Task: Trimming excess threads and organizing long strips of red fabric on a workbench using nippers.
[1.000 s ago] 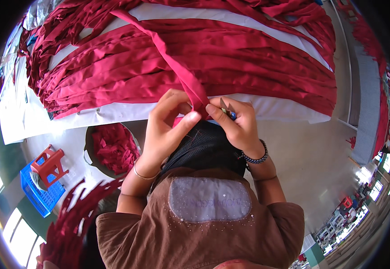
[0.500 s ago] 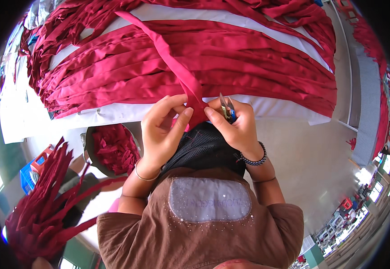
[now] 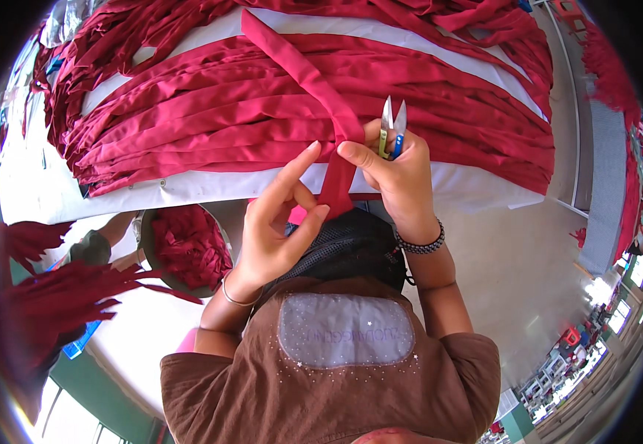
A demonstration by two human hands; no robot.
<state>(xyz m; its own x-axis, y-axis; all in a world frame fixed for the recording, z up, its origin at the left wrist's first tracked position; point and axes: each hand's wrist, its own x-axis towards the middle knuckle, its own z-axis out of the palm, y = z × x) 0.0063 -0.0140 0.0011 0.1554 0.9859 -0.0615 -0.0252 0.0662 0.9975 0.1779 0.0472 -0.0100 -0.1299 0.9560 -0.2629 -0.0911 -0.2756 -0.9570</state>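
Note:
My right hand (image 3: 395, 170) pinches a red fabric strip (image 3: 307, 74) between thumb and fingers. Tucked in the same hand is a pair of thread snips (image 3: 392, 129), one handle yellow-green and one blue, blades pointing away from me and spread apart. The strip runs from over the table down to my lap, past my left hand (image 3: 273, 222). That hand has its index finger stretched out, and its thumb tip lies at the strip's lower left edge. Beneath the hands is black mesh cloth (image 3: 329, 240) over my lap.
Layered red strips (image 3: 262, 111) cover the white-covered table (image 3: 196, 185) ahead. A round bin (image 3: 144, 237) of red scraps (image 3: 188, 248) stands below its left side. At the left, another person's arm (image 3: 118, 229) shows near a blurred bundle of red strips (image 3: 48, 296). A grey surface (image 3: 604, 177) lies far right.
My right hand has moved up and away with the strip and snips, and the strip's far end has shifted right. My left index finger has straightened. The bundle at left has swung upward.

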